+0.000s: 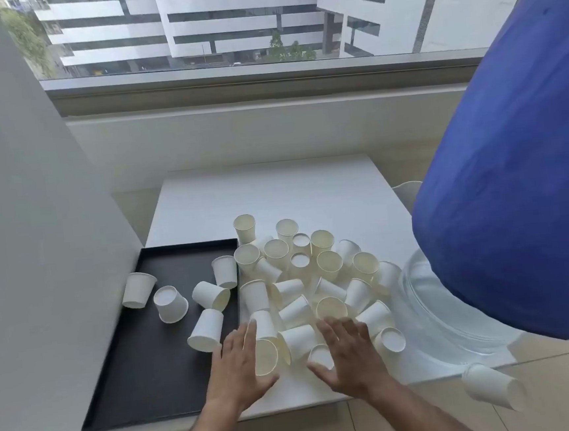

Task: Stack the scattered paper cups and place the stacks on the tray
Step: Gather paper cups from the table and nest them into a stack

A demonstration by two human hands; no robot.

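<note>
Far left: a grey wall (20, 238). Next to it, a black tray (145, 372) on the left side of the white table (267, 189). On the tray, five white paper cups, all loose: one on its side by the wall (138, 290), one upside down (171, 303), one on its side (211, 295), one on its side low down (206, 330), one leaning at the right rim (225, 272). No stacks.

Near the front edge of the table, the left hand (239, 367), fingers spread and flat, thumb out, touching a cup on its side (265, 356) with the mouth facing this way. Holding nothing.

In the middle of the table, a big pile of cups (309, 275), some up, some upside down, some on their sides, many touching.

Then the right hand (348, 354), fingers spread too, lying over the near cups, just beside an upside-down cup (321, 356). Not pinching anything.

To the right, a clear plastic bag (433, 315) on the table beside the pile. Past the table edge, one more cup (494, 386) on its side over the tiled floor (567, 397). Far right, a big blue shape (507, 178), blurry and close. Up at the back, a window (225, 21) with buildings outside.
</note>
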